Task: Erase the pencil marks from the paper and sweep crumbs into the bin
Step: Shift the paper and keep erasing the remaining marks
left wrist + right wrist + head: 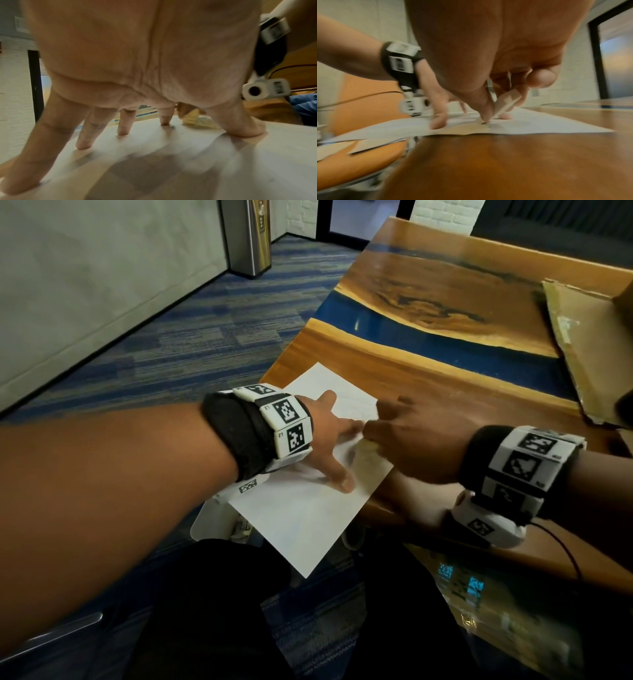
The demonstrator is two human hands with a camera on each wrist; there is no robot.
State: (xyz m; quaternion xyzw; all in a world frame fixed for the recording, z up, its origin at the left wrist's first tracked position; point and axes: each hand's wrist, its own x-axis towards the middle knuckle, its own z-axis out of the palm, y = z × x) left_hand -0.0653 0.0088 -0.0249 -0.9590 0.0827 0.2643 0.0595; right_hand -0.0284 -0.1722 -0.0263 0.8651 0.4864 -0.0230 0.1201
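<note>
White paper, a single rectangular sheet, is laid at the near corner of a glossy wooden table with a blue resin band, in the lower middle of the head view. Its long axis is turned diagonally, running from the upper middle of the frame down toward the bottom centre, and its nearest corner is seen hanging past the table edge. The left hand is spread flat on the sheet, fingers straight and fanned, with the fingertips pressed onto the paper. The right hand is placed just beside it, and a pale flat eraser is pinched between its thumb and fingers. The eraser is tilted, its long axis sloping from upper right to lower left in the right wrist view, with its lower corner touching the paper. Brown cardboard is seen at the right edge of the head view. A tall metal bin is seen standing on the carpet at the top of that frame.
</note>
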